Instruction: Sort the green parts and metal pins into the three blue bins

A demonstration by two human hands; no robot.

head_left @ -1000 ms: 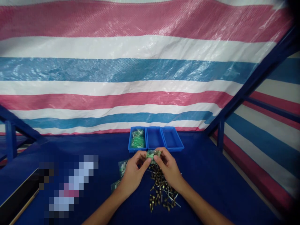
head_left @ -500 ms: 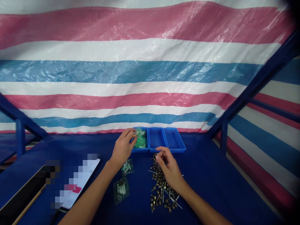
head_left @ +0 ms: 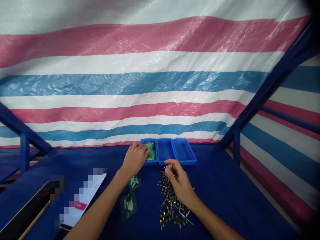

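My left hand (head_left: 136, 156), palm down with its fingers spread, reaches over the left edge of the blue bin (head_left: 149, 163). Small green-tinted plastic bags (head_left: 151, 151) lie in that bin beside my fingertips. My right hand (head_left: 180, 183) hovers at the upper part of a loose pile of brass-coloured and dark metal pieces with thin pins (head_left: 172, 206). Its fingers are loosely curled, with a gap between thumb and forefinger, and nothing shows between them. Two clear bags with white stick-like pieces, a nearer bag (head_left: 128, 204) and a farther bag (head_left: 135, 182), lie below my left forearm.
Two more blue bins, a middle bin (head_left: 166, 150) and a right bin (head_left: 184, 150), adjoin the left one. A lit phone (head_left: 86, 196) and a dark, gold-edged device (head_left: 27, 206) lie at left. Blue frame bars and a striped sheet (head_left: 140, 83) surround the blue table.
My left hand has opened and drawn back slightly to the left; the clear bag at its fingertips now lies in the left bin. My right hand has stayed over the pile. The view has tilted slightly.
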